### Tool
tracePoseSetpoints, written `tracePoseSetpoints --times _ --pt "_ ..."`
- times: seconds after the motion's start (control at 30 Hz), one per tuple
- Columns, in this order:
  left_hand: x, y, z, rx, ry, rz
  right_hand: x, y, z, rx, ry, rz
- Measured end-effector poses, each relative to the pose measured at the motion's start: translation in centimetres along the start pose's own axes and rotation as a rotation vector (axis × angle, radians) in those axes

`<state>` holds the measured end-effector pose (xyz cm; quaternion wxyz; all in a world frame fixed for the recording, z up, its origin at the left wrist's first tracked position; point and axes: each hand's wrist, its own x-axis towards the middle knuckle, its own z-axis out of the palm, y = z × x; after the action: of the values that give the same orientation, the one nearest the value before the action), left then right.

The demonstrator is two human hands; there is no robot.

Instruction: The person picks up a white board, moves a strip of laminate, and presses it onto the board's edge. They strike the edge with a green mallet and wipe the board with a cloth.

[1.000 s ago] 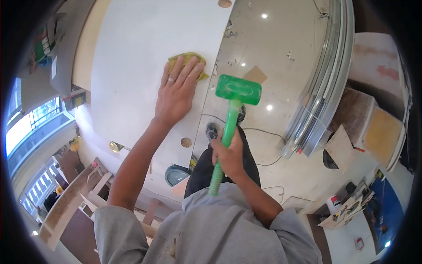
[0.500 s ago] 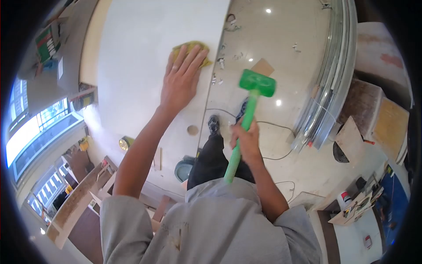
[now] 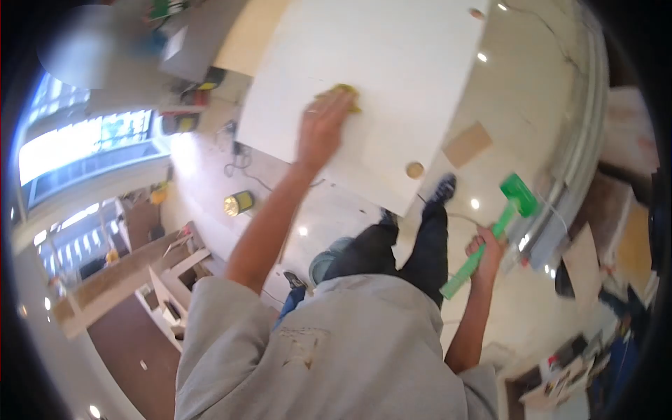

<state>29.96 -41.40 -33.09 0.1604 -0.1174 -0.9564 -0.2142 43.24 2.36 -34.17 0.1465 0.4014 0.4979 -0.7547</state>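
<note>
My left hand (image 3: 324,131) presses a yellow cloth (image 3: 348,96) against the large white board (image 3: 392,63), with the cloth partly hidden under the fingers. My right hand (image 3: 488,253) is wrapped round the handle of a green mallet (image 3: 519,194), whose head points up and away to the right of my legs. A round hole (image 3: 415,170) shows near the board's near right corner, and another (image 3: 477,13) lies at its far edge.
A cardboard piece (image 3: 467,144) lies on the floor right of the board. Long metal profiles (image 3: 584,133) run along the right. On the left are a yellow round object (image 3: 239,203) and a wooden frame (image 3: 119,273). A cable crosses the floor.
The view has turned and shifted. My left hand and the cloth have moved across the board, away from its right edge. My right hand has swung the mallet out to the right.
</note>
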Motion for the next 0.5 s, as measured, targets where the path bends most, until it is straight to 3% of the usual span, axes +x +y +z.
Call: tracePoseSetpoints --times 0.07,0.13,0.33,0.4,0.5 --pt "-0.3 -0.8 -0.7 -0.052 -0.063 0.062 -1.4 0.2 0.3 -0.021 0.03 -0.021" --pt "-0.4 -0.4 -0.2 0.243 -0.17 0.0 -2.7 -0.4 1.3 0.032 0.031 -0.1" --pt "0.0 -0.2 1.7 0.277 -0.205 -0.036 -2.9 1.5 5.1 0.384 0.133 -0.217" --pt "0.2 -0.3 2.1 0.295 -0.204 -0.035 -4.0 4.1 8.6 0.247 0.123 -0.22" --pt "0.1 -0.3 2.3 0.298 -0.198 -0.009 -7.4 5.6 10.3 0.05 -0.172 -0.066"
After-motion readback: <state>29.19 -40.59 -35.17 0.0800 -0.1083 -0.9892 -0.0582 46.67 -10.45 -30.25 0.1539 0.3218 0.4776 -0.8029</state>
